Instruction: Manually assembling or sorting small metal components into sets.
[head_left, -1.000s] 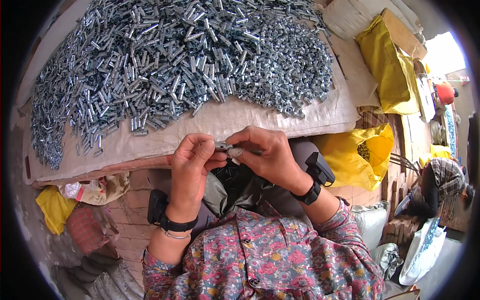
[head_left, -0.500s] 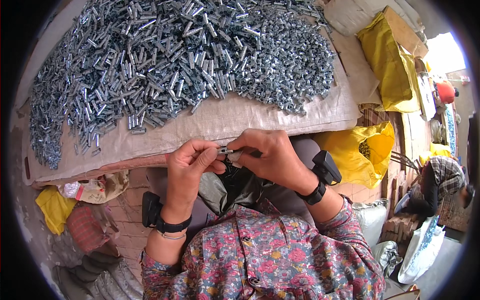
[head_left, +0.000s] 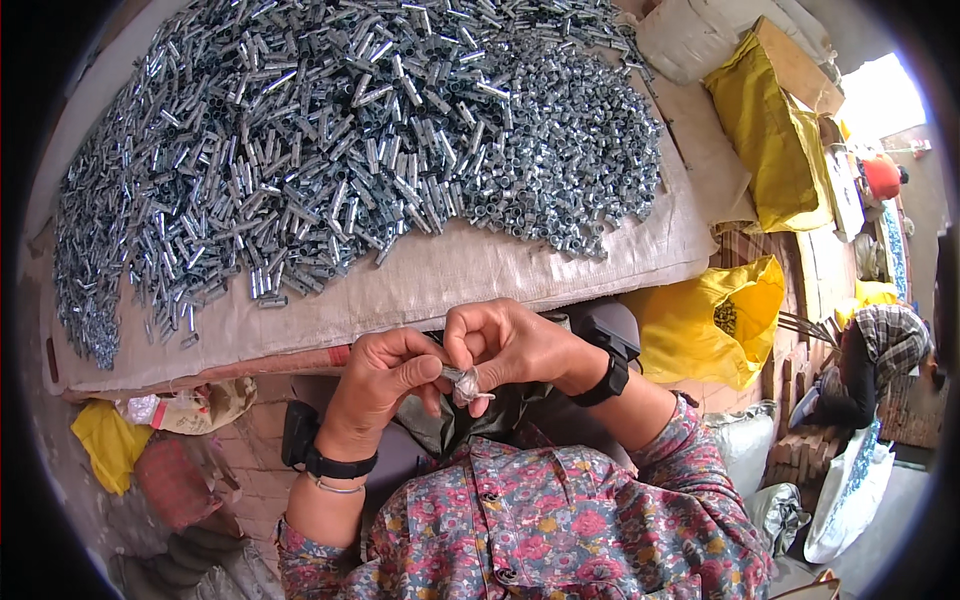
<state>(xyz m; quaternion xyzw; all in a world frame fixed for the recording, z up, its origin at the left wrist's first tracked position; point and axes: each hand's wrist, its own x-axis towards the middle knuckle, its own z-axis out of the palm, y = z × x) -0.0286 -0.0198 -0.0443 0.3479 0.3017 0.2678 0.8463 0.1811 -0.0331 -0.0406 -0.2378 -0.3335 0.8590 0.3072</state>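
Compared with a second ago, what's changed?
The left hand and right hand drew back toward the floral shirt, grip rearranged around a small metal part; whether either let go is unclear. The metal pile and open yellow bag stayed put.

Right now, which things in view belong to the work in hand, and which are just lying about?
In use, it seems:
- small, silvery metal piece at the fingertips of the left hand and right hand
- large heap of shiny, silvery metal tubes

Apparently just lying about:
- crumpled yellow cloth or bag, lower left
- red checked fabric bundle beside it
- flat brown board, upper right
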